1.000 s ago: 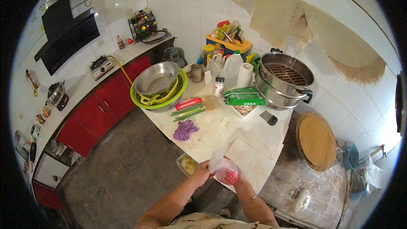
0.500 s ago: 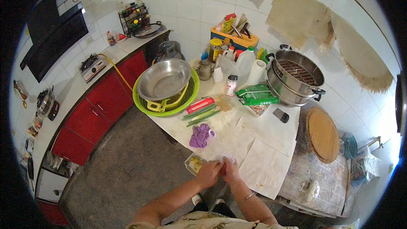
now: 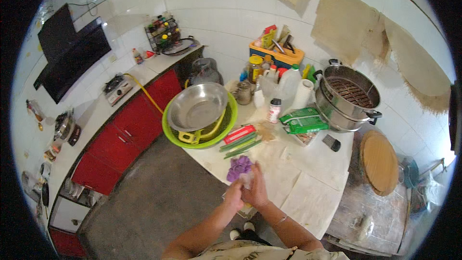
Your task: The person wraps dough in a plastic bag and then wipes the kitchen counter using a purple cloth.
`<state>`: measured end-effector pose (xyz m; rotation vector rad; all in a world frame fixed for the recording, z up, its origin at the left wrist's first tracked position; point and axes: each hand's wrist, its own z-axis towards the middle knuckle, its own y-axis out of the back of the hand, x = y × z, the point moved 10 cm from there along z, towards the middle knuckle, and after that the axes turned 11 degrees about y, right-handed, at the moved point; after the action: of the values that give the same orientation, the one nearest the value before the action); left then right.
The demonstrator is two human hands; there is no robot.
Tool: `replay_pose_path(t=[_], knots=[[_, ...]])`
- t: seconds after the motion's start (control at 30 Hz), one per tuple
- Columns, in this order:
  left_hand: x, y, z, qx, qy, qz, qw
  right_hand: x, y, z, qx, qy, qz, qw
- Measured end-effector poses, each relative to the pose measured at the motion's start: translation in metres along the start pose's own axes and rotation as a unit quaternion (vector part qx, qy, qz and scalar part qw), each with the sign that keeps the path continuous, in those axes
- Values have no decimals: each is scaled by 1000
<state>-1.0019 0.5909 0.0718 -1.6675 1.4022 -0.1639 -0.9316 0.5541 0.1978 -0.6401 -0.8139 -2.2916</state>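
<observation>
Over the table's near edge, my left hand (image 3: 234,195) and my right hand (image 3: 257,191) meet. A crumpled piece of thin clear plastic (image 3: 247,179) shows between them, and my left fingers close on it. My right fingers are stretched out beside it, pointing away from me. Just beyond lies a bunched purple cloth (image 3: 238,167). Below my hands a pale tray with yellowish pieces (image 3: 247,210) is mostly covered by them. Green onion stalks (image 3: 242,147) and a red-and-white packet (image 3: 239,134) lie farther back.
A steel basin (image 3: 198,107) rests on a lime-green basket (image 3: 233,119) at the table's left. Toward the right stand a green bag (image 3: 304,121), a paper roll (image 3: 302,94), a steel steamer (image 3: 344,97) and a dark grater-like piece (image 3: 331,143). A round wooden board (image 3: 378,162) leans at far right.
My hands have moved away from me, off the tray toward the purple cloth. My right fingers have straightened from a curled grip. The whole view has shifted slightly.
</observation>
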Motion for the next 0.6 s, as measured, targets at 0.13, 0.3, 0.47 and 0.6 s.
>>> replay_pose_path(t=[0.13, 0.3, 0.47, 0.6], knots=[[-21, -16, 4, -46, -32, 10, 998, 7, -12, -13, 171, 76, 15, 982], [12, -51, 18, 96, 95, 30, 990, -41, 6, -28, 123, -23, -10, 992], [43, -54, 27, 93, 163, 262, 947, -170, 41, -41, 79, -164, -104, 978], [-2, -31, 21, -4, 35, 330, 943, -215, 96, -16, -132, -310, -77, 938]])
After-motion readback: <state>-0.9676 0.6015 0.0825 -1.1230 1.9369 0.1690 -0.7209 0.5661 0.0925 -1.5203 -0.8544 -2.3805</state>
